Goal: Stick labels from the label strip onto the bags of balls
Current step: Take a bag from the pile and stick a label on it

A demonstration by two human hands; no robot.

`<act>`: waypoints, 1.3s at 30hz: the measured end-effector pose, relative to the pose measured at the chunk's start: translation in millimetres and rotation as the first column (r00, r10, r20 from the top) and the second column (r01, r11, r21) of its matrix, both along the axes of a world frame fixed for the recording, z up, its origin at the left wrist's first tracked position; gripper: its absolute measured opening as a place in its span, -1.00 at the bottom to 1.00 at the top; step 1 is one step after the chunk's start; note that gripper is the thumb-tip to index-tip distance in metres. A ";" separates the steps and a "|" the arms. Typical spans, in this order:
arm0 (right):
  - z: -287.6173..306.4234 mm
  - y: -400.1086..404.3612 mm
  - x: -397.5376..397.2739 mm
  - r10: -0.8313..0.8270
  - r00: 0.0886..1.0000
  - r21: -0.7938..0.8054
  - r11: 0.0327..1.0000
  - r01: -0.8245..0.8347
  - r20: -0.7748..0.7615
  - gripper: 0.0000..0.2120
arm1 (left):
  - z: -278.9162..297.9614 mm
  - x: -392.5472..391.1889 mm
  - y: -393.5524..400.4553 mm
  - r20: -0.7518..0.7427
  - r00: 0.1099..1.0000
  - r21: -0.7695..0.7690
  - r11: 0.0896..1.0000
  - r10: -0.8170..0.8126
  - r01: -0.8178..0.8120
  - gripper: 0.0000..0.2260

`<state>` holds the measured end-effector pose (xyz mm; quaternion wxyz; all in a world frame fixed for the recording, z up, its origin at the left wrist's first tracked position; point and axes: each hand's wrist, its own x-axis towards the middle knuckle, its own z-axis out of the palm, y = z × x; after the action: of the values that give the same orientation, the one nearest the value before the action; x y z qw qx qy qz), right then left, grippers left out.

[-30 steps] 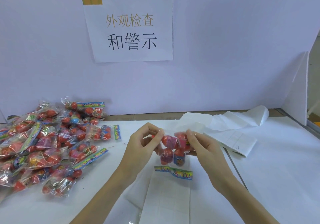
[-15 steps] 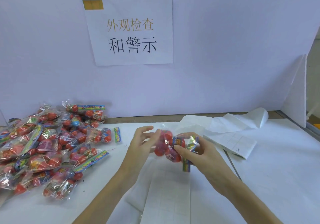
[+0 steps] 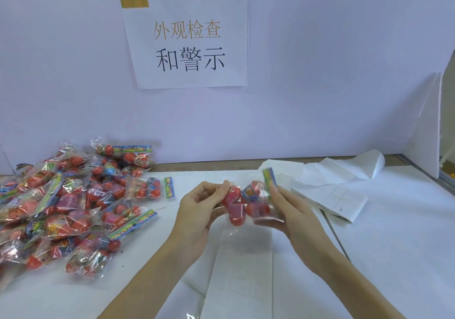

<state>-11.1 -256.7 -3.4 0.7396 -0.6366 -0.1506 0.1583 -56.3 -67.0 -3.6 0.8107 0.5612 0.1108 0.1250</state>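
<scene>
A clear plastic bag of red and pink balls (image 3: 242, 204) is held above the white worktop (image 3: 394, 232), pinched between two bare hands. The left hand (image 3: 200, 210) grips the bag's left end with curled fingers and thumb; the right hand (image 3: 289, 214) clasps its right end, where the bag's striped, many-coloured header card (image 3: 269, 179) stands upright above the fingers. Directly below the bag, a white gridded label strip (image 3: 243, 284) lies flat on the worktop, running toward the viewer between the forearms. To the bag's left sits a loose heap of similar clear bags of red balls (image 3: 61, 207), well apart from the hands. Behind and to the bag's right lie crumpled white backing sheets (image 3: 344, 170) and a folded white gridded sheet (image 3: 339, 200). On the pale wall behind the bag hangs a white paper sign with Chinese characters (image 3: 189, 40). Both forearms reach in from the lower edge, wrists raised off the worktop, palms turned toward each other.
</scene>
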 end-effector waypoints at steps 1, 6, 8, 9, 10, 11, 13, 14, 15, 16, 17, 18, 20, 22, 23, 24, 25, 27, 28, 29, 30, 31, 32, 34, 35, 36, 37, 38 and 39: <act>-1.2 0.9 -0.1 0.037 0.999 0.008 0.999 -0.037 -0.023 -0.64 | 0.3 0.3 0.4 0.010 0.999 0.000 1.000 0.031 -0.031 -0.85; -1.6 -0.4 0.8 0.004 0.999 0.031 1.000 -0.003 -0.048 -0.60 | 3.1 0.8 4.4 0.005 1.000 0.096 0.995 -0.006 0.006 -0.93; -0.2 -2.3 1.6 0.012 1.000 0.003 1.000 -0.012 -0.013 -0.66 | 4.4 0.2 3.0 -0.048 0.995 0.135 0.987 -0.085 0.091 -0.80; 0.0 -2.6 1.7 0.023 1.000 -0.004 1.000 -0.023 0.001 -0.69 | 5.4 -0.5 1.6 -0.076 0.989 0.152 0.979 -0.125 0.136 -0.76; -0.4 -2.5 1.6 0.025 1.000 0.002 1.000 -0.025 0.009 -0.74 | 5.8 -1.9 0.1 -0.092 0.983 0.164 0.971 -0.160 0.174 -0.74; -0.7 -1.9 1.3 0.011 1.000 0.017 1.000 -0.011 0.010 -0.77 | 5.6 -2.9 -1.4 -0.097 0.979 0.175 0.965 -0.179 0.194 -0.75; -0.7 -1.5 0.8 -0.056 0.998 0.035 0.998 0.056 0.012 -0.79 | 5.2 -3.8 -3.1 -0.090 0.984 0.203 0.965 -0.154 0.169 -0.78; -0.7 -1.7 0.7 -0.090 0.996 0.031 0.996 0.089 0.023 -0.78 | 5.2 -4.0 -3.3 -0.081 0.989 0.220 0.966 -0.121 0.136 -0.80; -0.4 -2.1 0.6 -0.113 0.993 0.027 0.993 0.112 0.041 -0.77 | 5.4 -3.8 -3.1 -0.071 0.994 0.230 0.968 -0.087 0.101 -0.82; -0.3 -2.3 0.4 -0.126 0.990 0.026 0.992 0.125 0.058 -0.76 | 6.4 -3.9 -2.6 -0.061 0.997 0.234 0.970 -0.055 0.068 -0.84; -0.1 -2.2 0.0 -0.133 0.989 0.032 0.991 0.131 0.064 -0.76 | 7.2 -3.5 -2.2 -0.053 0.998 0.236 0.971 -0.032 0.044 -0.86; 0.1 -2.4 -0.5 -0.131 0.990 0.043 0.991 0.129 0.056 -0.76 | 7.8 -3.3 -2.0 -0.049 0.999 0.243 0.970 -0.016 0.028 -0.86; 1.2 -1.8 -1.4 -0.104 0.994 0.064 0.993 0.102 0.022 -0.77 | 6.5 -2.5 -2.0 -0.039 0.999 0.270 0.963 0.007 0.004 -0.87; 2.7 -1.2 -1.7 -0.035 0.999 0.064 0.997 0.036 -0.007 -0.77 | 4.9 -1.7 -1.3 -0.023 0.999 0.262 0.965 0.028 -0.021 -0.87; 2.6 -1.2 -1.4 0.016 0.999 0.054 0.998 -0.015 -0.028 -0.75 | 4.5 -1.5 -0.2 -0.016 0.999 0.242 0.970 0.037 -0.032 -0.88; 1.8 -1.1 -1.2 0.065 0.997 0.037 0.997 -0.064 -0.051 -0.70 | 4.3 -1.3 0.7 -0.010 0.999 0.229 0.973 0.043 -0.040 -0.88; 0.9 -0.6 -1.2 0.101 0.992 0.020 0.995 -0.100 -0.069 -0.67 | 3.6 -1.5 1.1 -0.006 0.999 0.226 0.973 0.051 -0.049 -0.89; -1.9 0.7 -1.8 0.095 0.994 -0.001 0.995 -0.096 -0.061 -0.66 | 0.2 -0.8 -0.2 0.008 0.993 0.301 0.947 0.114 -0.111 -0.92; -2.8 1.2 -2.3 0.056 0.998 -0.015 0.998 -0.056 -0.029 -0.67 | -0.9 -1.0 -2.3 0.028 0.985 0.379 0.910 0.170 -0.168 -0.92; -3.4 2.0 -3.5 0.005 1.000 -0.040 0.999 -0.004 0.023 -0.68 | -1.2 -1.6 -5.0 0.056 0.977 0.445 0.871 0.207 -0.210 -0.87; -4.4 2.4 -4.4 -0.042 0.994 -0.078 0.996 0.050 0.103 -0.68 | -2.4 -2.0 -7.0 0.074 0.981 0.483 0.854 0.179 -0.192 -0.81; -6.4 2.7 -5.0 -0.066 0.977 -0.123 0.988 0.092 0.203 -0.68 | -3.2 -2.0 -9.4 0.080 0.994 0.465 0.878 0.081 -0.109 -0.75; -8.9 3.1 -5.5 -0.057 0.951 -0.163 0.980 0.110 0.303 -0.68 | -2.6 -2.7 -13.2 0.060 0.997 0.409 0.912 -0.042 0.014 -0.71; -12.4 5.0 -8.3 0.023 0.890 -0.218 0.972 0.086 0.455 -0.71 | -2.0 -4.0 -16.4 0.026 0.988 0.334 0.933 -0.155 0.137 -0.64; -12.8 6.1 -9.6 0.044 0.863 -0.219 0.973 0.078 0.503 -0.73 | -1.9 -3.5 -15.5 0.024 0.993 0.328 0.939 -0.119 0.104 -0.66; -13.0 7.0 -10.0 0.030 0.840 -0.202 0.975 0.096 0.542 -0.75 | -1.9 -2.4 -13.9 0.039 0.998 0.318 0.947 -0.058 0.042 -0.74; -13.7 7.6 -9.2 -0.018 0.823 -0.175 0.974 0.142 0.568 -0.75 | -1.9 -1.4 -12.0 0.051 0.999 0.287 0.958 -0.012 -0.003 -0.80; -14.2 7.6 -7.6 -0.085 0.820 -0.155 0.966 0.207 0.566 -0.73 | -1.8 -0.7 -10.0 0.054 0.999 0.240 0.971 0.001 -0.014 -0.81; -14.3 6.9 -6.2 -0.147 0.834 -0.154 0.952 0.266 0.532 -0.70 | -0.5 -0.7 -8.6 0.059 0.998 0.179 0.984 -0.017 0.006 -0.77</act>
<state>-17.3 -249.8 -17.6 0.6094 -0.7466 -0.2539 -0.0827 -57.0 -75.6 -4.1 0.7605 0.6284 0.0716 0.1466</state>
